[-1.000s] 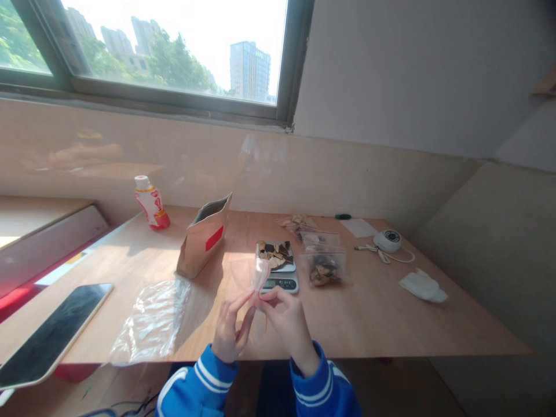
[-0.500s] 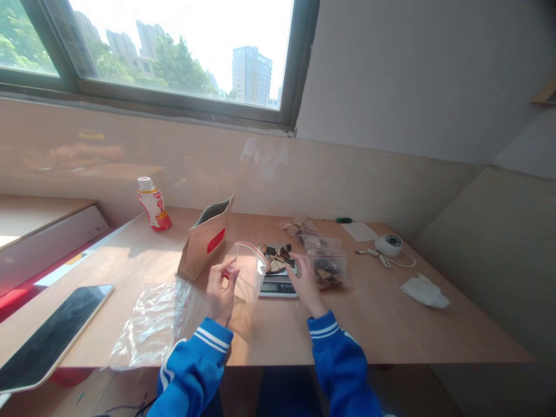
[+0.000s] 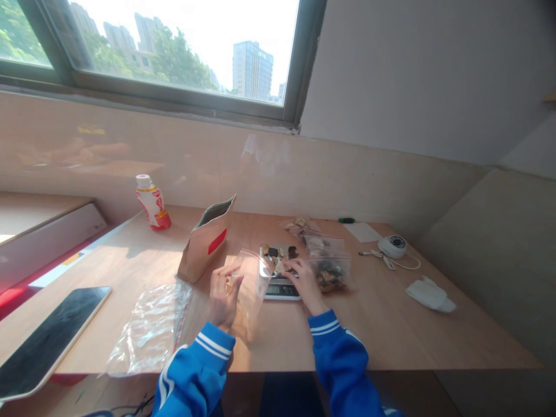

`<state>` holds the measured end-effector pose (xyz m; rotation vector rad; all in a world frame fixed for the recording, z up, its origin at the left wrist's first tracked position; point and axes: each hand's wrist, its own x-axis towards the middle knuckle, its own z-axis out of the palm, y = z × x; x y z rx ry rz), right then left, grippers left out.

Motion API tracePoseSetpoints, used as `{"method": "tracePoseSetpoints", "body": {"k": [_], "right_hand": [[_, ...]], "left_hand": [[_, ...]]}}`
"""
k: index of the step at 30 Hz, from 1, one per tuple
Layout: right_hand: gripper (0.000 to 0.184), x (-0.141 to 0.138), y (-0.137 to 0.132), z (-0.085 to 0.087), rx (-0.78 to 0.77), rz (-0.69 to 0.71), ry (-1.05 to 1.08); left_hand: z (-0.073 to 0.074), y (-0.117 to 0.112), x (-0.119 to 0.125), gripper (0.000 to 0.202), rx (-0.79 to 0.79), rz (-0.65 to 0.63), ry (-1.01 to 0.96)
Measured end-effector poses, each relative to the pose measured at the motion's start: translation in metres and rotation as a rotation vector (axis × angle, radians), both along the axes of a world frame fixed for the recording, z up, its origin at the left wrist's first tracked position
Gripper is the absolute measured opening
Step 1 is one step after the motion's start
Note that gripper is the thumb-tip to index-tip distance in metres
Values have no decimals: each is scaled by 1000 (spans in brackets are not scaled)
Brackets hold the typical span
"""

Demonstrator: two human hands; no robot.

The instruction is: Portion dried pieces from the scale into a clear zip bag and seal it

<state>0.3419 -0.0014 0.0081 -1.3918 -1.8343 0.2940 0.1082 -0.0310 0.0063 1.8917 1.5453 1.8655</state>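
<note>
The person's left hand (image 3: pixel 223 298) holds a clear zip bag (image 3: pixel 251 292) upright on the worktop (image 3: pixel 403 336), its fingers (image 3: pixel 226 271) curled against the bag's near side, just below the red-edged mouth. The right hand (image 3: pixel 306 284) reaches past the bag, its fingers (image 3: pixel 292 265) held close together and resting at the dried pieces (image 3: pixel 278 253) heaped on the tray of a digital kitchen scale (image 3: pixel 280 291); whether they pinch a piece is too small to tell. Beyond the scale lie two filled zip bags (image 3: pixel 332 272). To the left stand a kraft paper pouch (image 3: pixel 205 246) with a red label and a plastic drink bottle (image 3: pixel 153 202), and a flattened plastic bag (image 3: pixel 150 330) lies near the left hand (a dark-screened tablet (image 3: pixel 50 341) sits further left). Both sleeves (image 3: pixel 195 370) are blue with white stripes.
</note>
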Motion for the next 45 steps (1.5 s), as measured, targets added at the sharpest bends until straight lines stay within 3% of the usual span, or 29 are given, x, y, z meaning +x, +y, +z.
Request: {"method": "tracePoseSetpoints", "body": {"k": [14,18,22,25,28,30,33,36,40,42,45], "right_hand": [[28,1,-1,11,32,75,74],[23,-1,0,17,51,9,188],[19,-17,-5,43,62,-76,445],[22,-43,-16,70,18,-6,641],[29,-67,-27,92,-43,185,578],[27,-73,-29,95,-19,239,466],[26,-62,-18,79,69,101,360],[29,-38,0,46,91,-51,215],[48,-18,12,4,8,-83,-9],[53,-17,12,-7,-19,-110,-86],[46,-17,11,-10,-32,-118,-129]], "left_hand": [[-1,1,-1,27,-6,-26,14],[-1,1,-1,26,-25,-28,21],[0,1,0,26,-29,-52,26],[2,0,1,25,-17,-84,35],[2,-1,2,27,-37,-139,24],[1,-2,2,28,-58,-150,-1],[-2,-2,1,30,-97,-113,-56],[-5,-1,1,31,-126,-104,-106],[-5,-1,1,31,-148,-133,-135],[-4,-1,1,30,-156,-139,-136],[-5,-1,1,30,-163,-131,-131]]}}
